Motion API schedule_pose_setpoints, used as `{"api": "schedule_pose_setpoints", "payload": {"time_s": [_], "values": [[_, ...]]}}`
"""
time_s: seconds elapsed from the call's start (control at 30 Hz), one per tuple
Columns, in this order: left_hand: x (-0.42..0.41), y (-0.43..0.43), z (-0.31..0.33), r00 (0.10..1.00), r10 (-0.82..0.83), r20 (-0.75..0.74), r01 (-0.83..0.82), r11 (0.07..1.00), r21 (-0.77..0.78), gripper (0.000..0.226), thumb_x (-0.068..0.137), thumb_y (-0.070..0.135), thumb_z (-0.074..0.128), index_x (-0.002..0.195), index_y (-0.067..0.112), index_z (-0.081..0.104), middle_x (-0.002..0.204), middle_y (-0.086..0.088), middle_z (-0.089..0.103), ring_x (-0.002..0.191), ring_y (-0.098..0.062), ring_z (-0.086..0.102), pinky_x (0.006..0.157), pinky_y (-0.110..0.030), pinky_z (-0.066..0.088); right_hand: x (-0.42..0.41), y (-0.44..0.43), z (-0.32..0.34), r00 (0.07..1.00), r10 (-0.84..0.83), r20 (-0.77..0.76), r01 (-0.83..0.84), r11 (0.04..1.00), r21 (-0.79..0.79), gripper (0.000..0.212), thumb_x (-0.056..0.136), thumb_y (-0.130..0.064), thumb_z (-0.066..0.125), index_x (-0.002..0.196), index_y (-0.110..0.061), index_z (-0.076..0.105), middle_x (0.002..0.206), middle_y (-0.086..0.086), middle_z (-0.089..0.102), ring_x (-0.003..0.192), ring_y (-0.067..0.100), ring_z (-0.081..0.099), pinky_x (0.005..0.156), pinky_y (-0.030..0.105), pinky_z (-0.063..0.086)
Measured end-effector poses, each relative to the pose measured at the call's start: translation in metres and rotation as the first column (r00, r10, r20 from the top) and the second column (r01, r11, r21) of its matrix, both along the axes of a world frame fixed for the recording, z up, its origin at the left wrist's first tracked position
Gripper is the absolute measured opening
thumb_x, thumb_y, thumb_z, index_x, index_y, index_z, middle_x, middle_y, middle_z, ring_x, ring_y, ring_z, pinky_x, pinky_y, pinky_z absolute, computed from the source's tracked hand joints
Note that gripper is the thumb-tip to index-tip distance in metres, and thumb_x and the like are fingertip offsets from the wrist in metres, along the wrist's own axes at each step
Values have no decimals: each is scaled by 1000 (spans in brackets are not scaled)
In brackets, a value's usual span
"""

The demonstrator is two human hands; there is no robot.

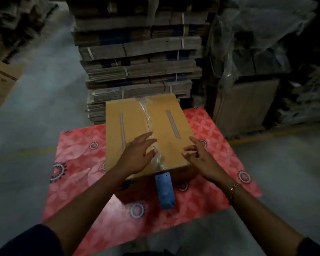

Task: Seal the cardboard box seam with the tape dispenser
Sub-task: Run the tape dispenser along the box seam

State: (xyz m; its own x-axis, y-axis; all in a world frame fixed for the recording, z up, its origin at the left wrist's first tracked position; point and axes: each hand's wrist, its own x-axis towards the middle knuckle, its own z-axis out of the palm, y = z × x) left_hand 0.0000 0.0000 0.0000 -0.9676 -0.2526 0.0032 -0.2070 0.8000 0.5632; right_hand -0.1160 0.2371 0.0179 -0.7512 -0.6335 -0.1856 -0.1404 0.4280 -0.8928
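A closed brown cardboard box stands on a red patterned mat. Clear tape runs along its centre seam from the far edge to the near edge. The blue tape dispenser hangs at the box's near side, below the seam's end, with nobody holding it. My left hand hovers over the near part of the seam, fingers spread, holding nothing. My right hand is at the box's near right corner, fingers loosely curled and apart, also with nothing in it.
The red mat lies on a grey concrete floor. A tall stack of flattened cardboard bundles rises right behind the box. Plastic-wrapped cartons stand at the right, and an open carton at the far left.
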Motion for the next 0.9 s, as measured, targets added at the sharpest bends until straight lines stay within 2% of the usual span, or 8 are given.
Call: {"api": "schedule_pose_setpoints", "payload": {"time_s": [0.13, 0.23, 0.37, 0.47, 0.57, 0.7, 0.83, 0.9], "values": [[3, -5, -32, 965, -236, 119, 252, 957, -145, 71, 87, 52, 25, 151, 27, 45, 167, 3, 30, 153, -20, 27, 118, -51, 27, 35, 4, -45, 998, -40, 50, 32, 989, 147, 78, 93, -27, 70, 156, -24, 25, 129, 7, 60, 101, 16, 65, 82, 16, 54], [0, -6, -54, 924, -345, 164, 378, 891, -252, 72, 91, 48, 17, 159, 28, 28, 171, 5, 18, 157, -16, 13, 124, -49, 11, 55, 5, -68, 993, -87, 80, 70, 978, 197, 91, 88, -31, 75, 159, -23, 19, 121, 0, 62, 100, 17, 65, 92, 37, 56], [5, -10, -83, 912, -389, 127, 409, 846, -342, 66, 99, 48, 23, 162, 25, 17, 171, 2, 14, 157, -17, 7, 124, -54, 11, 84, -2, -84, 989, -145, 29, 134, 961, 241, 112, 76, -58, 75, 159, -37, 3, 129, -3, 61, 110, 17, 64, 93, 44, 56], [6, -15, -91, 896, -421, 144, 442, 810, -386, 75, 96, 53, 28, 162, 24, 8, 172, 1, 5, 158, -18, 0, 124, -53, 6, 104, -11, -95, 978, -207, -26, 205, 932, 299, 119, 73, -64, 77, 159, -30, 2, 130, -2, 58, 113, 18, 62, 89, 42, 57], [5, -16, -92, 894, -424, 144, 445, 809, -384, 82, 92, 59, 30, 163, 25, 5, 172, 1, 0, 158, -18, -4, 124, -55, 5, 116, -18, -108, 979, -201, 41, 180, 939, 291, 127, 62, -72, 80, 158, -33, 6, 144, -3, 55, 124, 21, 61, 94, 44, 57], [4, -16, -94, 885, -443, 144, 461, 792, -400, 93, 85, 63, 42, 163, 25, 6, 172, -2, 2, 158, -21, -2, 123, -57, 6, 127, -20, -113, 985, -165, 56, 150, 966, 211, 100, 76, -61, 76, 154, -37, 19, 148, -7, 55, 129, 16, 59, 98, 43, 56], [4, -13, -96, 896, -422, 136, 437, 786, -437, 86, 91, 67, 36, 162, 28, 9, 172, -3, 7, 158, -24, 5, 122, -60, 13, 140, -13, -102, 967, -254, -15, 251, 945, 209, 71, 78, -55, 75, 129, -68, 29, 124, -22, 63, 109, 2, 66, 85, 32, 60], [2, -10, -96, 905, -400, 146, 421, 788, -448, 82, 93, 68, 32, 162, 25, 16, 171, -5, 14, 157, -26, 13, 119, -62, 20, 145, -12, -98, 960, -279, -39, 281, 937, 208, 63, 77, -51, 75, 125, -65, 36, 118, -20, 66, 101, 2, 68, 80, 32, 62]]}}
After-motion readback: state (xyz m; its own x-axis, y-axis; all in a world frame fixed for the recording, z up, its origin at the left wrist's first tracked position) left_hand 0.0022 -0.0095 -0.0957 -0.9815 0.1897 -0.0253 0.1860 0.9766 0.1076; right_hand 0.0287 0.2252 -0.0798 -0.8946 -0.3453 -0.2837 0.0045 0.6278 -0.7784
